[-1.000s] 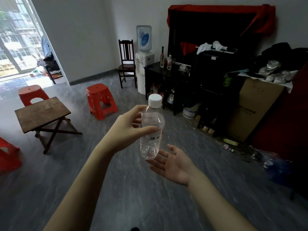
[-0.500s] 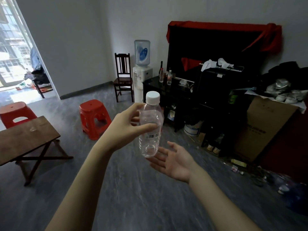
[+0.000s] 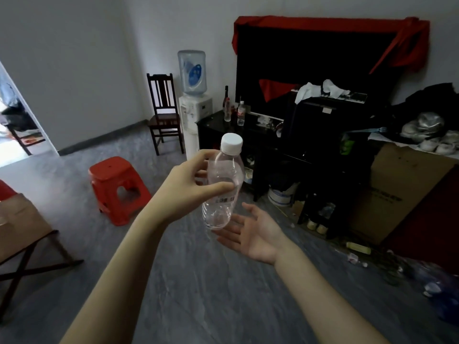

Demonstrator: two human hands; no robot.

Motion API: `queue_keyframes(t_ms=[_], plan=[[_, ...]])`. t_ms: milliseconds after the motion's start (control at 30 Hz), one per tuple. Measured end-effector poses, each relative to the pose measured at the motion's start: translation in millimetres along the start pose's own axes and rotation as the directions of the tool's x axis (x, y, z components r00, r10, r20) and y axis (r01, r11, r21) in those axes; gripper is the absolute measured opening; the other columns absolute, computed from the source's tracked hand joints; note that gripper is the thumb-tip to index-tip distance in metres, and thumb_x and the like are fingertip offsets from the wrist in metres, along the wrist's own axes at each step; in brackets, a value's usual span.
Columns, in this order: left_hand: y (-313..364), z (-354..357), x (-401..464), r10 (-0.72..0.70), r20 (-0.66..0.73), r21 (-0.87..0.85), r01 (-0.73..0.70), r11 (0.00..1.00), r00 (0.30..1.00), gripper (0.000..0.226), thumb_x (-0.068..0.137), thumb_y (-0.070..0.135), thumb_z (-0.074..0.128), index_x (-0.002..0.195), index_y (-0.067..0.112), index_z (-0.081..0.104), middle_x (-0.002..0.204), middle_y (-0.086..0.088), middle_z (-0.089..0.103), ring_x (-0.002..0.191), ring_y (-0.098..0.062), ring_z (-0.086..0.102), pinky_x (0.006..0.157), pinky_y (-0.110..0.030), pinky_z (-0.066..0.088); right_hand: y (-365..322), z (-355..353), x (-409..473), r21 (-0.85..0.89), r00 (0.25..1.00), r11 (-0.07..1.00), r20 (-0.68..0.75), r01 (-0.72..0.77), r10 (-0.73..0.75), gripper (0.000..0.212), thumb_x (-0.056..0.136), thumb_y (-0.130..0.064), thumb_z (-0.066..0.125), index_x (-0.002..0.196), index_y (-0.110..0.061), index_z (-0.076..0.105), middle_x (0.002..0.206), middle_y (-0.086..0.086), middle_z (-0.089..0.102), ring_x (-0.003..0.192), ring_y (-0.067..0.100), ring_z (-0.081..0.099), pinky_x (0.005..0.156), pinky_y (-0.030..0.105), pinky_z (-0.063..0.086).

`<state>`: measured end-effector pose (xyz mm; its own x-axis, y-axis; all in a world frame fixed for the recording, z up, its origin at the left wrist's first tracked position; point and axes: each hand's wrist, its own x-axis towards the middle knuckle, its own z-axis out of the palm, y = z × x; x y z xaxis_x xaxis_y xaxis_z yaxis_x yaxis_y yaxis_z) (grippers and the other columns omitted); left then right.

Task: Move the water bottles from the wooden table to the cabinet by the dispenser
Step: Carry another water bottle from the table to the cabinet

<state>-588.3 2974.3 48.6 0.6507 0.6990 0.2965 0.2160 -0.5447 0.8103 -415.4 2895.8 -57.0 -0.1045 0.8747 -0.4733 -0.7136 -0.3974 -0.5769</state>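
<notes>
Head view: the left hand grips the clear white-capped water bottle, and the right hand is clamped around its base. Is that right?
Not quite. The head view shows the left hand gripping the water bottle, but the right hand is open, palm up, just under the bottle's base, not clamped around it.

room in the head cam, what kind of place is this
Most likely a lived-in home room used partly for storage: a water dispenser by a dark cabinet, a red plastic stool, and a cardboard box amid clutter.

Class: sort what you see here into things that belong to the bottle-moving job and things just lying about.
Job: water bottle in left hand; right hand; wooden table; black cabinet; dispenser.
Lying about: red stool; dark chair; cardboard box.
</notes>
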Motion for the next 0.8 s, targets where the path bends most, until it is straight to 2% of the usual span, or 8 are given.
queue_keyframes(t_ms=[100, 300, 467, 633, 800], plan=[[-18.3, 0.1, 56.6, -0.011, -0.01, -0.009, 0.01, 1.0, 1.0, 0.053, 0.067, 0.063, 0.077, 0.115, 0.06, 0.057, 0.112, 0.027, 0.071, 0.104, 0.005, 0.069, 0.088, -0.019, 0.052, -44.8, -12.7, 36.2, 0.013, 1.0, 1.0, 0.018, 0.0, 0.0, 0.058, 0.095, -0.04, 0.048, 0.136, 0.001, 0.051, 0.126, 0.024, 0.063, 0.109, 0.036, 0.063, 0.096, 0.045, 0.049], [-57.5, 3.7, 161.8, -0.04, -0.017, -0.056, 0.039, 0.998, 0.999, 0.06, 0.071, 0.054, 0.083, 0.126, 0.048, 0.059, 0.119, 0.016, 0.073, 0.112, -0.007, 0.07, 0.102, -0.046, 0.055, -138.2, -32.6, 109.2, -0.047, 1.0, 0.999, 0.025, 0.01, -0.009, 0.06, 0.095, -0.042, 0.047, 0.138, 0.001, 0.049, 0.132, 0.025, 0.061, 0.122, 0.036, 0.058, 0.103, 0.045, 0.045], [-86.2, -5.7, 233.2, -0.054, -0.02, -0.024, 0.054, 0.998, 0.998, 0.062, 0.07, 0.059, 0.08, 0.127, 0.05, 0.057, 0.12, 0.02, 0.072, 0.114, -0.002, 0.068, 0.103, -0.041, 0.054, -190.9, -39.7, 166.3, -0.042, 0.999, 0.999, 0.041, -0.011, 0.013, 0.058, 0.096, -0.043, 0.046, 0.135, -0.001, 0.052, 0.128, 0.022, 0.065, 0.116, 0.034, 0.063, 0.1, 0.043, 0.048], [-124.9, -17.4, 300.7, -0.065, -0.039, -0.018, 0.065, 0.998, 0.997, 0.061, 0.07, 0.061, 0.078, 0.126, 0.049, 0.057, 0.12, 0.021, 0.071, 0.113, -0.003, 0.068, 0.103, -0.039, 0.054, -233.3, -42.7, 233.4, -0.04, 0.999, 0.999, 0.046, -0.023, 0.025, 0.058, 0.097, -0.044, 0.044, 0.136, -0.001, 0.052, 0.129, 0.021, 0.064, 0.124, 0.033, 0.059, 0.109, 0.045, 0.041], [-178.5, -38.5, 368.7, -0.075, -0.052, -0.013, 0.075, 0.997, 0.996, 0.061, 0.071, 0.061, 0.079, 0.126, 0.048, 0.057, 0.12, 0.02, 0.072, 0.113, -0.005, 0.069, 0.103, -0.044, 0.054, -274.1, -37.4, 315.5, -0.027, 0.998, 0.999, 0.038, -0.04, 0.041, 0.057, 0.098, -0.043, 0.044, 0.134, 0.0, 0.053, 0.127, 0.021, 0.065, 0.116, 0.034, 0.064, 0.098, 0.044, 0.05]])
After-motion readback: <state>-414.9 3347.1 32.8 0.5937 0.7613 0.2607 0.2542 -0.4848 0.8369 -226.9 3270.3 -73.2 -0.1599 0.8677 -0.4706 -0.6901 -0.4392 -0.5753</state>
